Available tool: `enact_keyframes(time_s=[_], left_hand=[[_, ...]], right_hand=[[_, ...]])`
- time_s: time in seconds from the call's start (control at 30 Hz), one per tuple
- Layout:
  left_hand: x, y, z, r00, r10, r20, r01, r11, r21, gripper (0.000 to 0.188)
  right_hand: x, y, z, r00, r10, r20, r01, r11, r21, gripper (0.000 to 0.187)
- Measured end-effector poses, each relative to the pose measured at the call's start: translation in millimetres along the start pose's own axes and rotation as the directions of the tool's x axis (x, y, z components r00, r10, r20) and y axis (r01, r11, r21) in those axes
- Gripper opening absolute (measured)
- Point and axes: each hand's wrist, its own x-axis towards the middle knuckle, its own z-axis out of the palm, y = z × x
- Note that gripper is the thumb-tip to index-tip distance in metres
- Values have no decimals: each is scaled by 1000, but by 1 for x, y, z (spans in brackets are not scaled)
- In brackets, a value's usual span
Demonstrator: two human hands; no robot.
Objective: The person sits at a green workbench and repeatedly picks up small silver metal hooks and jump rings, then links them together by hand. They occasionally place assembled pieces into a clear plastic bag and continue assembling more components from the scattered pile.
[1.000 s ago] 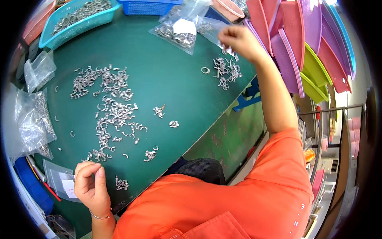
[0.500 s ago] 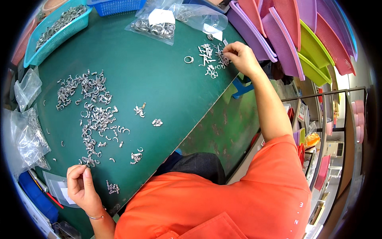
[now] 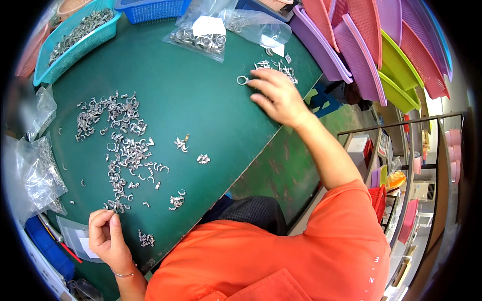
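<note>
My left hand [image 3: 109, 240] is at the near end of a big heap of small curved silver-grey metal pieces [image 3: 128, 153], thumb and forefinger pinched together. Whatever lies between those fingertips is too small to make out. Palm down at the table's right side, my right hand [image 3: 282, 98] has its fingers apart and nothing visible in them; it partly covers a group of small metal parts [image 3: 288, 70]. Beside its fingertips lies a silver ring [image 3: 242, 80]. Smaller clusters sit between the hands, among them a tight one [image 3: 203, 159] and another [image 3: 176, 201] closer to me.
Clear bags of rings [image 3: 198, 40] lie at the green table's [image 3: 211, 100] far side. A turquoise basket [image 3: 75, 37] of metal parts and a blue basket [image 3: 150, 11] stand far left. Plastic bags [image 3: 32, 170] line the left edge. Stacked purple, red and green baskets [image 3: 359, 55] rise at right.
My right hand has moved left and nearer from the parts at the table's right edge, and its pinched fingers have spread. My left hand stays pinched in nearly the same place.
</note>
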Motion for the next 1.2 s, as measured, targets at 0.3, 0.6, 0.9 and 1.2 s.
enact_keyframes(time_s=[0.3,0.6,0.9,1.2], left_hand=[[2,1,1,1000,-13,3,13,1000,-7,10],[1,4,4,1000,-24,-8,24,1000,-7,7],[1,2,3,1000,-8,-4,8,1000,-1,9],[2,6,4,999,-48,-11,48,999,-20,4]], right_hand=[[-5,40,20,954,187,-232,-220,967,-125,23],[-19,56,18,876,403,-266,-451,879,-153,38],[-21,106,21,691,623,-366,-621,771,139,18],[10,133,16,534,844,-48,-819,531,217,27]])
